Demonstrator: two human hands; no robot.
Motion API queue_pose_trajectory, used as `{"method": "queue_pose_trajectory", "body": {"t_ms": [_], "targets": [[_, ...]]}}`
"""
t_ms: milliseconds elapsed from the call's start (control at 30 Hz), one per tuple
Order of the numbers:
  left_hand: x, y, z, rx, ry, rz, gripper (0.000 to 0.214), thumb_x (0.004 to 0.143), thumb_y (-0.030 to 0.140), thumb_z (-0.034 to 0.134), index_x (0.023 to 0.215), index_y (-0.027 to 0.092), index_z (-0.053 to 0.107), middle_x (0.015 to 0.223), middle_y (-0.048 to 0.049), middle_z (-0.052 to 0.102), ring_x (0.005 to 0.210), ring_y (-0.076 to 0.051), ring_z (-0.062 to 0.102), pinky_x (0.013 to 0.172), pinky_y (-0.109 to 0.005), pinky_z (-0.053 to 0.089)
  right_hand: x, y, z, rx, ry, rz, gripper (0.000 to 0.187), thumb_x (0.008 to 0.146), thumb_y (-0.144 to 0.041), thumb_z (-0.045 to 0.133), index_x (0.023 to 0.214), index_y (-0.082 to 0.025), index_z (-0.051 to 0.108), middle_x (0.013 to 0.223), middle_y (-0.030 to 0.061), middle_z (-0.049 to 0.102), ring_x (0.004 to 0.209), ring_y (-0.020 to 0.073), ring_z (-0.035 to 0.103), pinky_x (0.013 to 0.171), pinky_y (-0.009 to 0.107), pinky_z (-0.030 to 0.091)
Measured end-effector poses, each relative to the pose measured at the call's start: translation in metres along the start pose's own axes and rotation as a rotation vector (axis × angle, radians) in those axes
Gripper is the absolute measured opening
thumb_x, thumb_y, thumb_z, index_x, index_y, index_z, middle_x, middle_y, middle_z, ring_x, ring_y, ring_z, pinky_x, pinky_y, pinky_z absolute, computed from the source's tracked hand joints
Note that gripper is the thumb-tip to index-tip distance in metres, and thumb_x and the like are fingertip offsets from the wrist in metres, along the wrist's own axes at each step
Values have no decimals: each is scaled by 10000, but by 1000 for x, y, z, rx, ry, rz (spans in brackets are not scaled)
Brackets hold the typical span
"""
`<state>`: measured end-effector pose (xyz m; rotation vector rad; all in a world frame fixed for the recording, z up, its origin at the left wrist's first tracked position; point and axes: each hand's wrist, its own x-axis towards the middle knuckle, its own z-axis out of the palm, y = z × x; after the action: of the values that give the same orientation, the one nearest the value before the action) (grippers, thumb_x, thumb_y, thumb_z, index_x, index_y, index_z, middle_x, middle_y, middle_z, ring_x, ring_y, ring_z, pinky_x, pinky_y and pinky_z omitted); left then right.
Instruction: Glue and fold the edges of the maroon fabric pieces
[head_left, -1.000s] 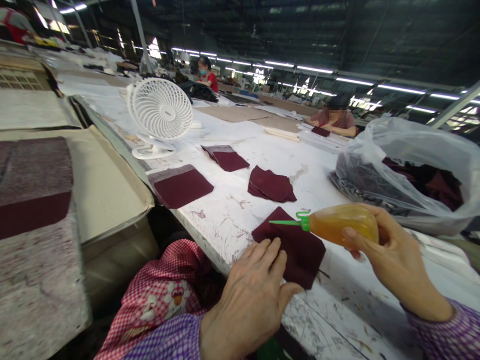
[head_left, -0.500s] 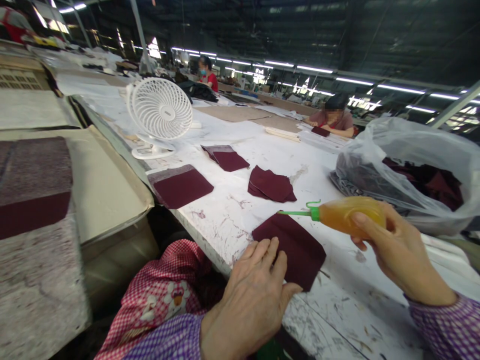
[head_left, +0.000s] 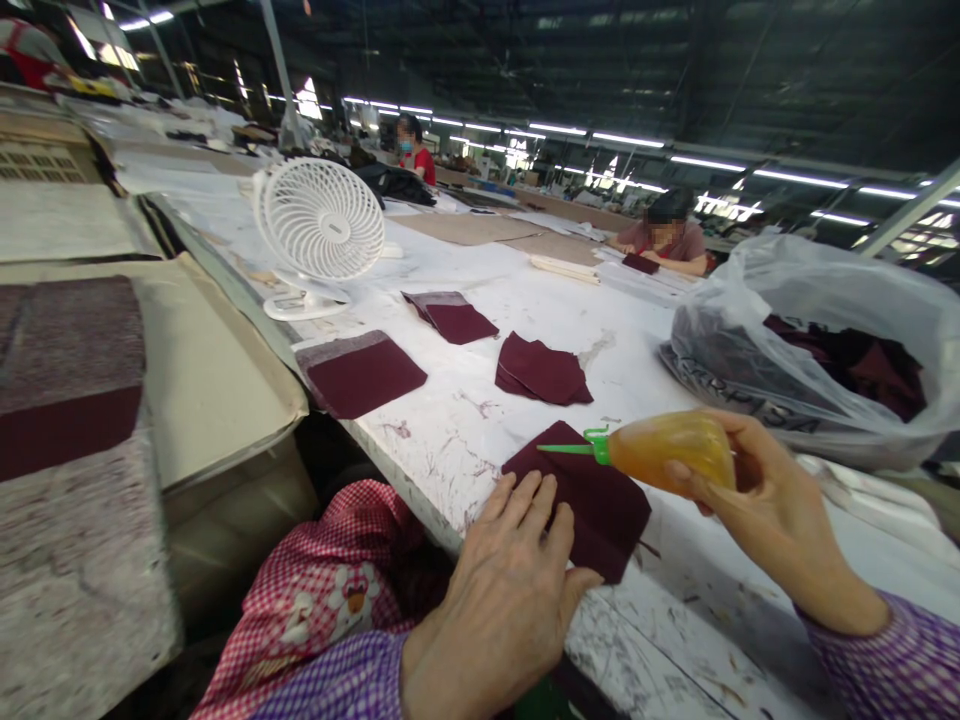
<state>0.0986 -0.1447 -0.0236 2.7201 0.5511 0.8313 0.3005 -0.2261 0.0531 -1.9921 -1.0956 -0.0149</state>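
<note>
A dark maroon fabric piece [head_left: 600,505] lies on the white worktable, close to its front edge. My left hand [head_left: 514,570] rests flat on the left part of the piece, fingers stretched out. In my right hand [head_left: 772,500] is a squeeze bottle [head_left: 667,452] of amber liquid, tilted almost level, with a green nozzle pointing left. The nozzle tip is over the fabric near its upper left part; whether it touches I cannot tell. Just beyond lies a small stack of maroon pieces [head_left: 544,370].
More maroon pieces [head_left: 367,375] with greyish strips lie to the left, near a white fan [head_left: 322,225]. A clear plastic bag [head_left: 825,300] of dark fabric stands at right. Another person [head_left: 667,235] works across the table. A side table [head_left: 82,560] holds further fabric.
The bottle in my right hand has moved left and slightly down, bringing its nozzle from the fabric's top edge to over the piece. My left hand has stayed in place.
</note>
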Motion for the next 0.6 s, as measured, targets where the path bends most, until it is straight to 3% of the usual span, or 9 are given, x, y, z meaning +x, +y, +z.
{"method": "queue_pose_trajectory", "body": {"t_ms": [300,600], "targets": [[1,1,-1,18,2,10,433,910,436,414,1193,135,545,1336,-134,494,1262,-246,424,1073,-429,330,-2,2,5,-32,-13,-79,487,598,-459,713,995,-224,559,676,-22,567,479,134,473,401,255,406],[2,1,-1,18,-2,12,438,907,439,419,1182,127,555,1316,-144,511,1244,-257,446,1056,-433,349,2,6,1,-15,-31,-71,485,603,-453,720,990,-214,552,699,-16,564,498,133,490,418,249,420]]}}
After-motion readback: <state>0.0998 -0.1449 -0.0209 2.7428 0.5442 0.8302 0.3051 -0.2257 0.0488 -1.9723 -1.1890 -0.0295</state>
